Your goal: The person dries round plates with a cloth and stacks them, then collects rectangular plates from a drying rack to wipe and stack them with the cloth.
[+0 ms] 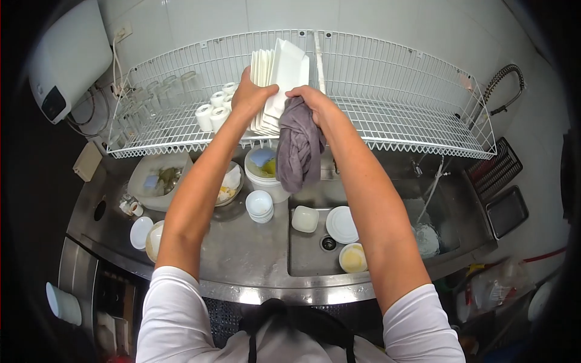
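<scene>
Both my arms reach up to the white wire rack. White rectangular plates stand on edge there in a tight row. My left hand wraps round the left side of the row, its thumb across the front plate. My right hand is closed on a grey-purple cloth, which hangs down below it. The right fingertips meet the lower right edge of the front plate. Whether they also grip the plate is hard to see.
On the wire rack stand white cups and clear glasses. Below are a white bucket, stacked small bowls, and a sink holding white plates and bowls. A water heater hangs at left, a spray hose at right.
</scene>
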`<state>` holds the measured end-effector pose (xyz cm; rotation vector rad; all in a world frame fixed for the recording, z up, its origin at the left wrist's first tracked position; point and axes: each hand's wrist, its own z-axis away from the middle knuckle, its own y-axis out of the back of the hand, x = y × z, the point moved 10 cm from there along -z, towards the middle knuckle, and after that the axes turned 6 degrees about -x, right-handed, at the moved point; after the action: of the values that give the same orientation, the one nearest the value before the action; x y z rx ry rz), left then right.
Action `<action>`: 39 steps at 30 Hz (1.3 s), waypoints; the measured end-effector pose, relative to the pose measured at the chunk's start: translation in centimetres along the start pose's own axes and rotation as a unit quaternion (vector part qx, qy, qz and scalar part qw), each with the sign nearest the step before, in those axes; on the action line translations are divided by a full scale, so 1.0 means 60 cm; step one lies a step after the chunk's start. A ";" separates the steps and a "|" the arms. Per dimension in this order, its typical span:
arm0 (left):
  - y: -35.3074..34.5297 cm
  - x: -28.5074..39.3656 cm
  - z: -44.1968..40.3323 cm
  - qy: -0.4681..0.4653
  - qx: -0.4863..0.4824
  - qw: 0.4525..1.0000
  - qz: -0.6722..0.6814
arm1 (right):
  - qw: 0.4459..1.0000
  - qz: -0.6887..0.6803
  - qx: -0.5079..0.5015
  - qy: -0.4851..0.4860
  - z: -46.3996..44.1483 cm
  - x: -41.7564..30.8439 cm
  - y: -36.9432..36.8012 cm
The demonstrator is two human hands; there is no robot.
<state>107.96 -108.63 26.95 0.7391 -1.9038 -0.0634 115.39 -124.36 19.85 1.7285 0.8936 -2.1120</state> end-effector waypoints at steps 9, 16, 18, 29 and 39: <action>0.030 0.011 0.050 -0.136 0.065 0.982 0.117 | 0.992 0.078 -0.090 -0.051 0.046 -0.024 -0.032; 0.019 0.045 0.088 -0.177 0.088 0.974 0.110 | 0.963 0.226 -0.098 0.111 0.049 -0.071 0.009; 0.043 0.080 0.108 -0.174 0.049 0.979 0.096 | 0.953 0.250 -0.114 0.127 0.052 -0.076 0.006; 0.300 -0.048 0.489 -0.096 0.132 0.965 0.205 | 0.921 0.344 -0.167 0.070 0.276 0.147 -0.360; 0.797 -0.370 0.994 0.245 0.223 0.936 0.123 | 0.895 0.209 -0.372 -0.133 0.342 0.670 -0.950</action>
<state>41.25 -75.22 -0.74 0.7221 -1.5184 0.6723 56.97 -85.86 0.02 1.0756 0.9632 -1.4020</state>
